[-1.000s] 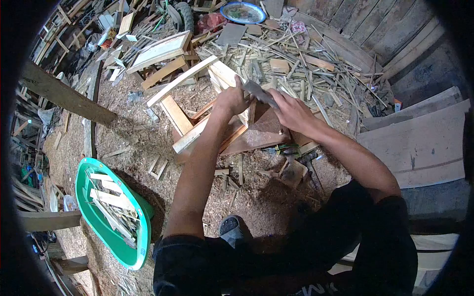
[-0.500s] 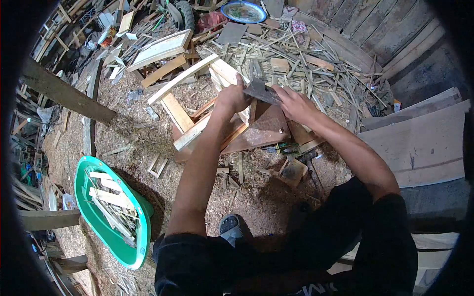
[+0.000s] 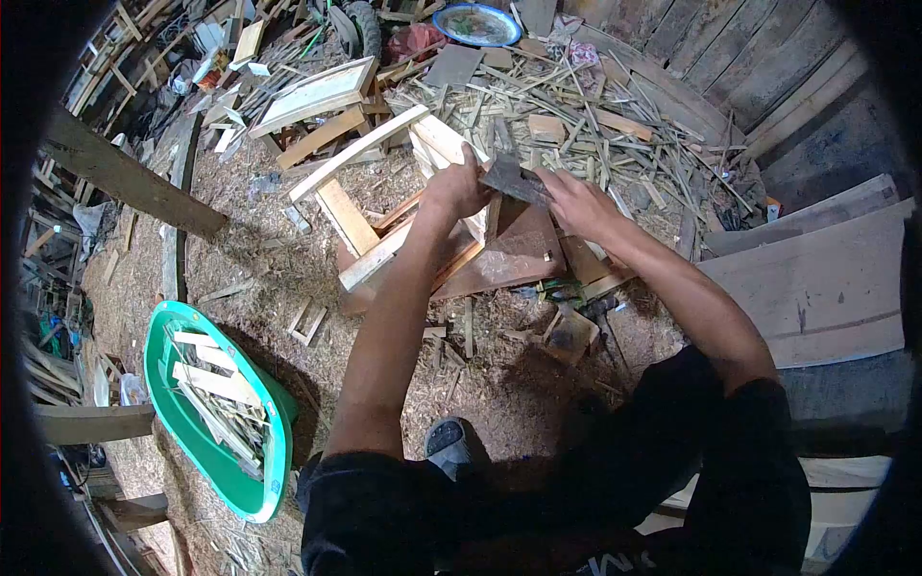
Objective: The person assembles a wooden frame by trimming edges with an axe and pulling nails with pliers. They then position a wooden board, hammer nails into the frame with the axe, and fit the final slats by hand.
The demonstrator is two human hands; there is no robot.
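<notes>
A pale wooden frame, like a small stool or box frame, stands tilted on a brown board on the ground. My left hand is closed around the frame's upper right corner, its fingers partly hidden. My right hand grips the end of a dark grey flat piece, whose exact kind I cannot make out. The piece's far end reaches over that same corner, right beside my left fingers.
A green tub with wood offcuts stands at lower left. A second wooden frame sits behind. Scrap sticks lie heaped beyond, near a blue-rimmed basin. A post leans at left; large boards are at right.
The dark flat piece and my right hand have shifted very slightly to the right. My left hand stays on the frame's corner.
</notes>
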